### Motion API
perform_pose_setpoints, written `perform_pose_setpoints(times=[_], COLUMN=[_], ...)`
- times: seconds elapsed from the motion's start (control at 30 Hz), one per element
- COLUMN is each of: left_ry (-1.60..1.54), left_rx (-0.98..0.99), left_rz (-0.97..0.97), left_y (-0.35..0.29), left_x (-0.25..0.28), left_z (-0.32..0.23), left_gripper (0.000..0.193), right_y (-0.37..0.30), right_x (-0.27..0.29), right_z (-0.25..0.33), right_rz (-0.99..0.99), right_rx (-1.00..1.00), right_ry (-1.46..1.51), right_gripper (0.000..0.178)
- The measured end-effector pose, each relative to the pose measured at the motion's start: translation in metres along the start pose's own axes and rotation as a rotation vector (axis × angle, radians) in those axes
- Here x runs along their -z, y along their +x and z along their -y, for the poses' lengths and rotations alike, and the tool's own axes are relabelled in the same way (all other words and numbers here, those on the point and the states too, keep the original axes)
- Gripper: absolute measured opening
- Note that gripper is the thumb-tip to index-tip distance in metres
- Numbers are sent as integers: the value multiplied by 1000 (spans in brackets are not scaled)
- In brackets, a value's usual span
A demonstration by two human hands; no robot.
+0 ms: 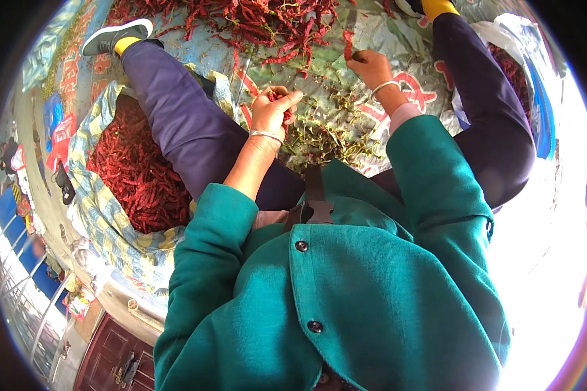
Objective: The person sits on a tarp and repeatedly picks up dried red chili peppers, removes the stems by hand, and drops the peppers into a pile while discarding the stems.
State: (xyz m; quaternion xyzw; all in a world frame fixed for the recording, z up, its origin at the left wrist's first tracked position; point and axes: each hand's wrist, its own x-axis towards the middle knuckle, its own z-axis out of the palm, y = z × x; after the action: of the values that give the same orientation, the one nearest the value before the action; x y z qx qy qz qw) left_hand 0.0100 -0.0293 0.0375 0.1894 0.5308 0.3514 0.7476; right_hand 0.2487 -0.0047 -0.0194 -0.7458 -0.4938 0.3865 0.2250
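Observation:
My left hand (274, 116) is closed around several dried red chilies (287, 117), whose red shows between the fingers. Further right and a little higher, my right hand (370, 69) pinches one wrinkled dried red chili (348, 45) that points away from me. Beyond both hands spreads a large heap of dried red chilies (280, 26), some with pale green stems. Between my legs, just below the hands, lies a scatter of loose green and brown stems (329, 133).
At my left, a checked cloth sack (98, 195) stands open, full of dried red chilies (134, 169). A white and blue bag (538, 72) with more red chilies is beyond my right leg. The printed sheet (411, 39) lies under everything. A dark red door (107, 358) shows at lower left.

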Motion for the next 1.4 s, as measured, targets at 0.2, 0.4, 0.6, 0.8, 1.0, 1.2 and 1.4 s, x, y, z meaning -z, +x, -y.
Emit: perform_pose_setpoints(times=[0.2, 0.4, 0.6, 0.8, 1.0, 1.2, 1.4], left_ry=[-82, -81, 175, 864, 1113, 1026, 199], left_rx=[39, 80, -229, -765, -584, -364, -1], left_rz=[-26, 15, -40, -96, -2, -42, -34], left_y=[9, 14, 22, 29, 21, 19, 24], left_x=[10, 10, 15, -6, 10, 29, 33], left_z=[6, 2, 3, 5, 6, 0, -14], left_gripper=[24, 11, 23, 32, 18, 12, 12], right_y=[20, 56, 23, -43, -51, -10, 6], right_x=[-20, -49, -46, -42, -52, -32, -44], right_z=[28, 49, 43, 76, 62, 31, 56], right_rz=[-232, -258, -48, 254, 6, -66, -102], right_rx=[398, 626, 312, -178, 511, -198, 828], right_ry=[-262, -711, 145, 996, 107, 369, -698], right_gripper=[32, 21, 13, 18, 12, 17, 27])
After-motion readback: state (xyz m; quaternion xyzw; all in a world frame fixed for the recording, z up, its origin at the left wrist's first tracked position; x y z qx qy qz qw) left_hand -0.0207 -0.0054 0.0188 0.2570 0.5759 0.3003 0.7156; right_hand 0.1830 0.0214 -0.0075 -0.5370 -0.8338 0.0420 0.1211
